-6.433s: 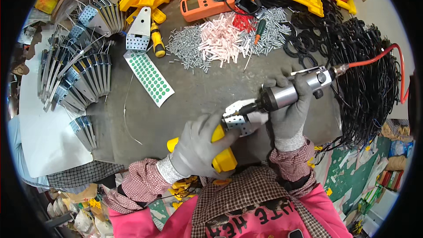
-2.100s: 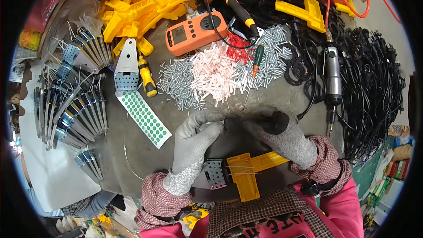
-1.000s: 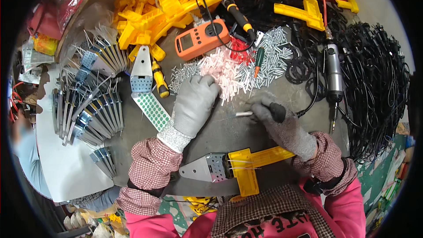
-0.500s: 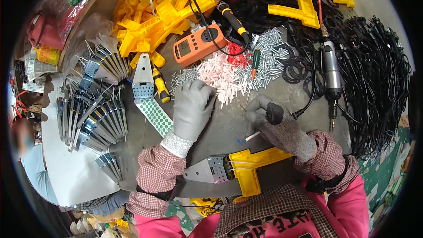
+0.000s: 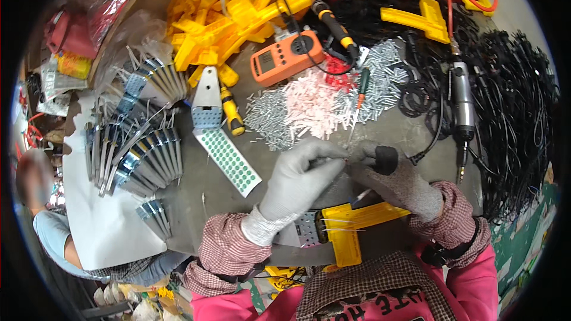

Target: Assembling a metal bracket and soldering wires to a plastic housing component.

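Observation:
Over the near middle of the table, my two gloved hands meet fingertip to fingertip. My left hand (image 5: 306, 172), in a pale grey glove, pinches at something too small to name. My right hand (image 5: 395, 175), in a darker glove with a black patch, is closed on a thin wire with a white sleeve (image 5: 361, 195), whose end pokes out below the fingers. Just beneath lies a T-shaped yellow plastic handle (image 5: 342, 239) joined to a perforated metal plate (image 5: 307, 229), with thin pale leads across it. Ahead of my hands are heaps of pale pink sleeves (image 5: 310, 102) and silver screws (image 5: 270, 117).
An orange meter (image 5: 286, 58), screwdrivers (image 5: 232, 112) and a green-dotted sticker sheet (image 5: 229, 160) lie beyond. Metal plates with leads (image 5: 143, 160) crowd the left. A powered screwdriver (image 5: 462, 95) and black cords (image 5: 511, 119) fill the right. Yellow handles (image 5: 238, 15) pile behind; another person's arm (image 5: 50, 235) shows far left.
My left hand has left the pink sleeve pile and come nearer and rightward to my right hand's fingertips. My right hand stays closed near its place. The whole view has shifted slightly.

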`<state>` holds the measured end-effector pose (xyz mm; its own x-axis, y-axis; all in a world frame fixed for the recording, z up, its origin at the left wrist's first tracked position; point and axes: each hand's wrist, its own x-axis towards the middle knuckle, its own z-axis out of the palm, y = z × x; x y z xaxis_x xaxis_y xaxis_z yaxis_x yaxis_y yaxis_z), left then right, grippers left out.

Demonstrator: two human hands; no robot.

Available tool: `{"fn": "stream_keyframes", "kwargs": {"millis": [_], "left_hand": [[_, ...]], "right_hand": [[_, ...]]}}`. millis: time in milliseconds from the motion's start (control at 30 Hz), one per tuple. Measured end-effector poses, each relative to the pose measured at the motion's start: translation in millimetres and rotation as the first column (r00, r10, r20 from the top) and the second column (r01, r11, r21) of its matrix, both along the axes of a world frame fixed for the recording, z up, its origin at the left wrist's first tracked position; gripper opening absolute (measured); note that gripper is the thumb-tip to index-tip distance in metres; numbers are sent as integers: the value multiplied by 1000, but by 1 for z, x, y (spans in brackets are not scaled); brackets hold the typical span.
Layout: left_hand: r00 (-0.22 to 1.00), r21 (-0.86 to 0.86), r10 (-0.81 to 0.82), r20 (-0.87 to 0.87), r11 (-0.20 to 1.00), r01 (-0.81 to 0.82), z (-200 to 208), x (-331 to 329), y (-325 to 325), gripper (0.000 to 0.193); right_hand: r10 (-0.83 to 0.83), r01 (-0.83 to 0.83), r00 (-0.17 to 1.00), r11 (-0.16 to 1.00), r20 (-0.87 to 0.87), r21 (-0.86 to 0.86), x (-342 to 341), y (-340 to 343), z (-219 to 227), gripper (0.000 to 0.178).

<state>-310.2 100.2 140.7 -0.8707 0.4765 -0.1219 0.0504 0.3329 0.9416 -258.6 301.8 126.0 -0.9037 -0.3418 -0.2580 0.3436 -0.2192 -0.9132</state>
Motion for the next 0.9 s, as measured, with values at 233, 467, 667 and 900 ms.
{"fn": "stream_keyframes", "kwargs": {"millis": [233,467,667,900], "left_hand": [[362,-674,-627,-690,739,-5,14,4,-5,29],[905,247,114,410,941,-230,-3,11,-22,24],[905,264,110,411,936,-234,4,18,-12,19],[808,-273,-245,-536,956,109,8,13,-10,14]], "right_hand": [[-19,16,1000,991,17,131,3,-2,-6,16],[-2,4,1000,989,-15,151,0,-2,-8,17],[59,-46,994,991,-97,129,3,0,-10,16],[67,-52,995,979,-67,198,3,0,-7,14]]}}
